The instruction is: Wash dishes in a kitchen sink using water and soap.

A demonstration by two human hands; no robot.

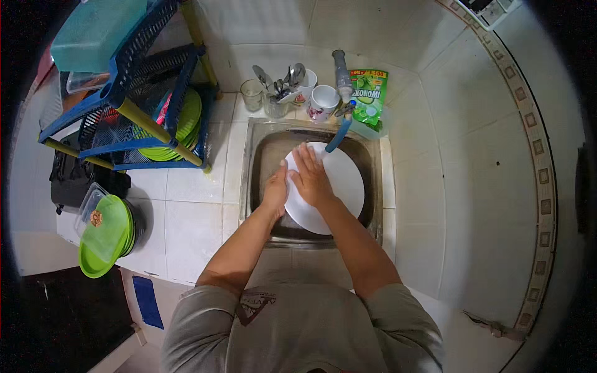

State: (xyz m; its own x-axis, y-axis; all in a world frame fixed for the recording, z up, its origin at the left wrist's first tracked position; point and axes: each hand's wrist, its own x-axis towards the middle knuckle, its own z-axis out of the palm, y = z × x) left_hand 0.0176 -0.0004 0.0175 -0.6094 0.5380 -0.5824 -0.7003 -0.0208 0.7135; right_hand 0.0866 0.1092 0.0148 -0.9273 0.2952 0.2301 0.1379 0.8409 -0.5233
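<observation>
A round white plate is tilted in the stainless steel sink, below a tap with a blue hose. My left hand grips the plate's left edge, thumb up by the rim and its other fingers hidden behind. Flat on the plate's upper left face lies my right hand, fingers pointing up. The hose end is close to the plate's upper rim, and whether water runs cannot be told.
Behind the sink stand a glass of spoons, an empty glass, white mugs and a green soap pouch. Left are a blue plastic rack with green plates and stacked green lids. A tiled wall rises at right.
</observation>
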